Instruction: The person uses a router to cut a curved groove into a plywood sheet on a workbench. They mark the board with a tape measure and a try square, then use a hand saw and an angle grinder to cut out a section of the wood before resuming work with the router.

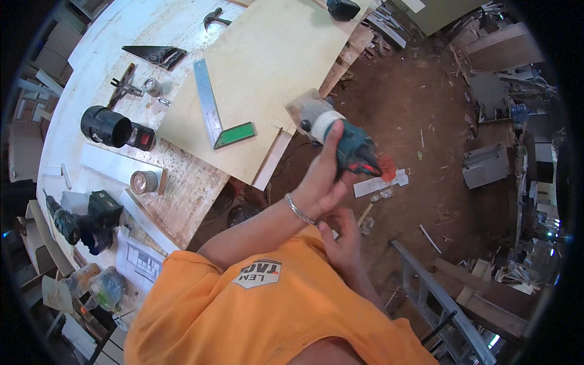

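My left hand (325, 179) is wrapped round a teal trim router (353, 146), held up off the right edge of a plywood board (261, 73). The router's pale collar and blurred base point up and left, towards the board's corner. Just below the left wrist, my right hand (342, 237) has its fingers curled together; what they hold, if anything, is hidden. A try square (210, 106) with a green stock (234, 135) lies flat on the board. Beneath the board's near right corner a pale strip (272, 159) shows.
On the white worktable (91, 52) lie a hand saw (155, 56), a claw hammer (214, 19), a black cylindrical tool (106, 126), a round tin (144, 182) and a cordless drill (67, 222). Scraps litter the brown floor (426, 121). A metal ladder-like frame (441, 298) stands at lower right.
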Demonstrator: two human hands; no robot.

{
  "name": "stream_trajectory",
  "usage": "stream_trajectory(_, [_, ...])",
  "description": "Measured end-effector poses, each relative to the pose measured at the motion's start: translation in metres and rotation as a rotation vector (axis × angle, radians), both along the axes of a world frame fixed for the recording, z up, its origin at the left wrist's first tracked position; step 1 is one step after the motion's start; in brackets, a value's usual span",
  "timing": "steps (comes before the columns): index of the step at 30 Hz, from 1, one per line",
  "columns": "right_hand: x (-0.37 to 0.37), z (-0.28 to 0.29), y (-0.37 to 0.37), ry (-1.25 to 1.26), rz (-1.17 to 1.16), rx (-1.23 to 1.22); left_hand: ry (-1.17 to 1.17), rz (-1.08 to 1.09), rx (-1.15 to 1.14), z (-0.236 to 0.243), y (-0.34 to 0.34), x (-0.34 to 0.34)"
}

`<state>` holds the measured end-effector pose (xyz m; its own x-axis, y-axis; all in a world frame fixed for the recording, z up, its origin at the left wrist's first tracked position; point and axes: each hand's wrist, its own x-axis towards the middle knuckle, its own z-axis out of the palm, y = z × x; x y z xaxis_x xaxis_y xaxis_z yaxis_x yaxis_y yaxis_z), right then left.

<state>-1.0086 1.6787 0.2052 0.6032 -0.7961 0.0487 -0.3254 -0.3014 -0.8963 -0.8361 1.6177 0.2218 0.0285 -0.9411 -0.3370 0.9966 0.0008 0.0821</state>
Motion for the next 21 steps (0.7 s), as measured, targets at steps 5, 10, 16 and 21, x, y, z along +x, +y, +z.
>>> stream_trajectory(5, [0.007, -0.019, -0.022, -0.228, -0.235, 0.137, 0.323, -0.069, -0.176, 0.041, 0.017, -0.08])
stream_trajectory(10, [-0.034, -0.022, -0.036, -0.431, -0.278, 0.189, 0.336, -0.083, -0.213, 0.052, 0.03, -0.129])
stream_trajectory(16, [-0.05, -0.026, -0.055, -0.569, -0.296, 0.19, -0.35, -0.363, 0.058, 0.055, 0.044, -0.15])
stream_trajectory(21, [-0.027, -0.033, -0.053, -0.612, -0.245, 0.21, -1.975, -0.101, -0.49, 0.102, 0.09, -0.071])
